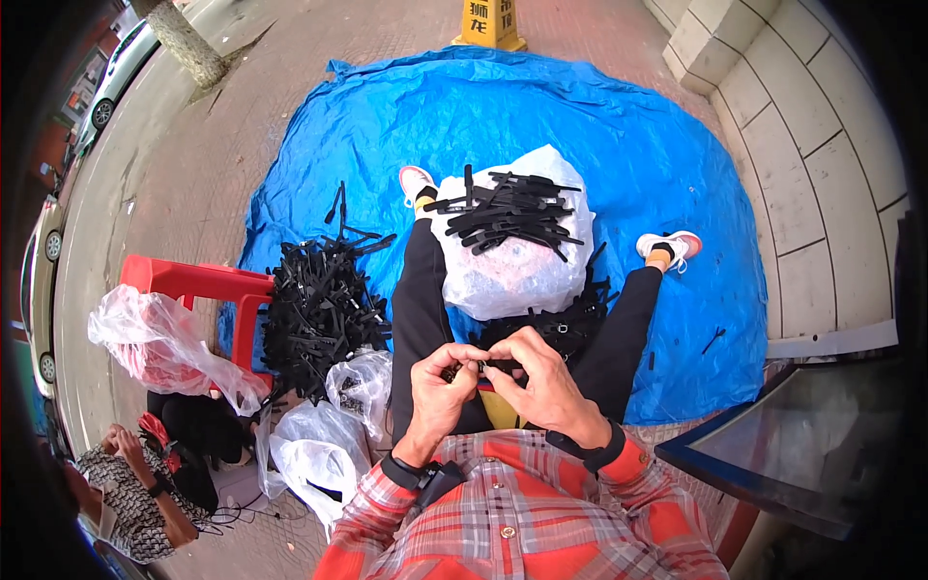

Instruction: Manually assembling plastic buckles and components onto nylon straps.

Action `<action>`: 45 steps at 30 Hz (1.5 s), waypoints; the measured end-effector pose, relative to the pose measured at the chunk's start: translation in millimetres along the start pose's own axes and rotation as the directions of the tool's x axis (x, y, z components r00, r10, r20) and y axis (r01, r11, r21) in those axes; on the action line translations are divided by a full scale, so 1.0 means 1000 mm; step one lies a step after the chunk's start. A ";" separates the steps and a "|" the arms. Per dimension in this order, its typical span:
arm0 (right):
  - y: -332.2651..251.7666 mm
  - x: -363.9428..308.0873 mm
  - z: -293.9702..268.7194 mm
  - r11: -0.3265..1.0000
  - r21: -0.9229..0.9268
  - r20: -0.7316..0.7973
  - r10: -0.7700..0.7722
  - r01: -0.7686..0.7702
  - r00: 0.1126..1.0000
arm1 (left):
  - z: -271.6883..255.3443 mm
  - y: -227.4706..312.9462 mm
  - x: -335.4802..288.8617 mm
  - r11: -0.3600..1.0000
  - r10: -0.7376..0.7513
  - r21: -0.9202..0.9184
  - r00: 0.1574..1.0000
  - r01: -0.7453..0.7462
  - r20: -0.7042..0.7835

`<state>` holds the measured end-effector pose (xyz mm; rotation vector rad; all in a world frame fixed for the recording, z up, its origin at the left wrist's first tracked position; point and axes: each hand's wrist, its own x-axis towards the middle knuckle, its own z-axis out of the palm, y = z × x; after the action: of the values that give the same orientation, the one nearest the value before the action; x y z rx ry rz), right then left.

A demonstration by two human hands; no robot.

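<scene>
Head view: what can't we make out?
All in the head view:
- Small black piece: too small to identify, mostly covered by the left hand and right hand.
- Black strap pile between the legs: partly hidden by the white plastic bag.
- Blue-framed panel: far end lost in the dark fisheye rim.

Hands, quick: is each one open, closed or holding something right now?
Left hand: closed, pinching a small dark piece.
Right hand: closed, apparently on the same small dark piece.
</scene>
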<state>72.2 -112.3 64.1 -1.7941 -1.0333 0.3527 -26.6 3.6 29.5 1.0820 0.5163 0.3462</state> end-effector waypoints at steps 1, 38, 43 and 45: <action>0.000 0.000 0.000 0.997 0.040 0.030 0.058 -0.060 0.998 | -0.001 0.001 0.000 1.000 -0.009 -0.011 1.000 0.009 0.005; 0.011 -0.007 0.004 0.918 0.355 0.132 0.140 -0.178 0.981 | -0.012 -0.002 0.002 0.995 -0.088 0.069 0.979 0.077 0.185; 0.015 -0.006 0.000 0.467 0.717 0.374 0.370 -0.518 0.850 | -0.008 -0.006 0.000 0.990 0.031 0.132 0.987 -0.053 0.160; 0.018 -0.006 -0.002 0.406 0.738 0.393 0.391 -0.539 0.832 | -0.005 -0.006 -0.001 0.986 0.072 0.137 0.984 -0.095 0.165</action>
<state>78.2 -120.7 48.2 -1.1033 -0.2713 1.1610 -29.8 4.4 22.2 1.2629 0.3576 0.2963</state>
